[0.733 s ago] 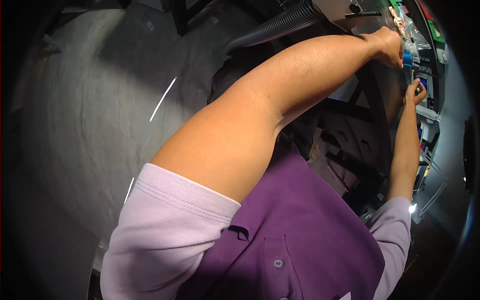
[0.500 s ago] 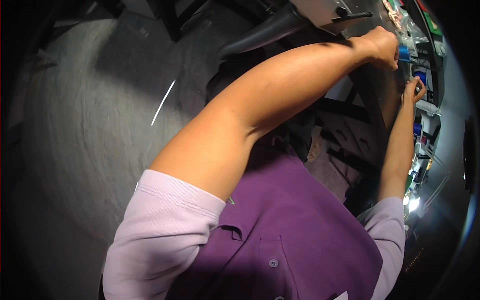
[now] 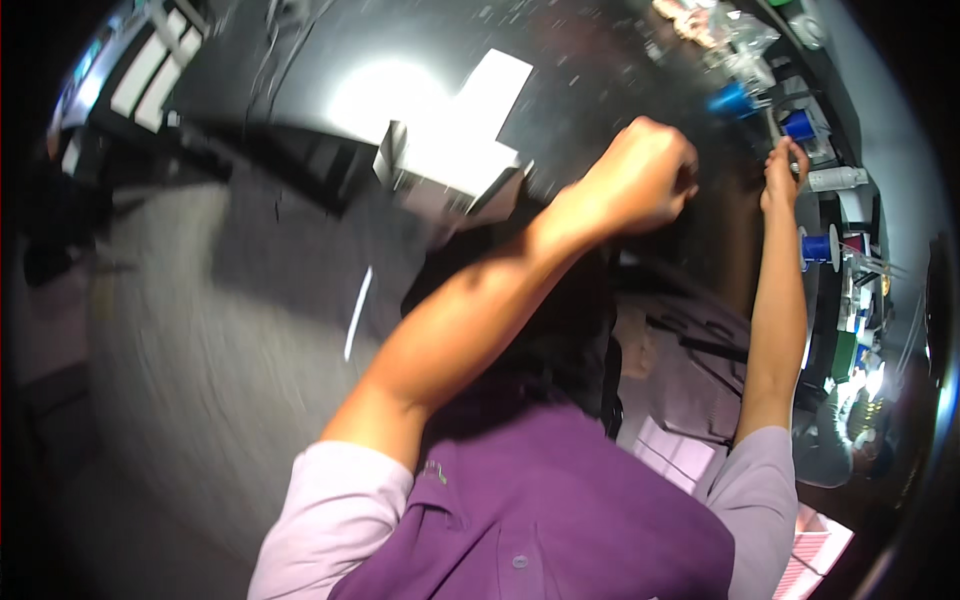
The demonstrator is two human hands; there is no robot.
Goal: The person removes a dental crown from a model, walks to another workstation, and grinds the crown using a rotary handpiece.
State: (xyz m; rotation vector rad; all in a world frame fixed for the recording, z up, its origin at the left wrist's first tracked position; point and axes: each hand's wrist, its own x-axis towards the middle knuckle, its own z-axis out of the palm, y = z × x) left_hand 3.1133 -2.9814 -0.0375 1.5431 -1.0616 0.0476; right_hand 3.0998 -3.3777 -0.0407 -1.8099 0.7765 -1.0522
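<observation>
My left hand (image 3: 650,178) is closed in a fist over the dark tabletop (image 3: 560,95), its knuckles up. Whatever its fingers may hold is hidden. Farther right, my right hand (image 3: 784,178) has its fingers drawn together beside the row of items at the table's right side. A thin greyish piece (image 3: 772,122) shows just beyond its fingertips, too blurred to name. Close to that hand are a blue spool (image 3: 798,125) and a white cylindrical container (image 3: 838,179). A lighter blue spool (image 3: 735,100) lies a little farther off.
A third blue spool (image 3: 820,249) stands beside my right forearm. Clear plastic bags (image 3: 745,40) lie at the far right. Toward the left, a white box (image 3: 450,170) sits at the table edge, with a white sheet (image 3: 497,90) behind it. Grey floor (image 3: 190,350) spreads at the left.
The view has swung left, bringing the tabletop and white box into sight. My left hand has drawn back from the spools, away from my right hand, which stays beside them.
</observation>
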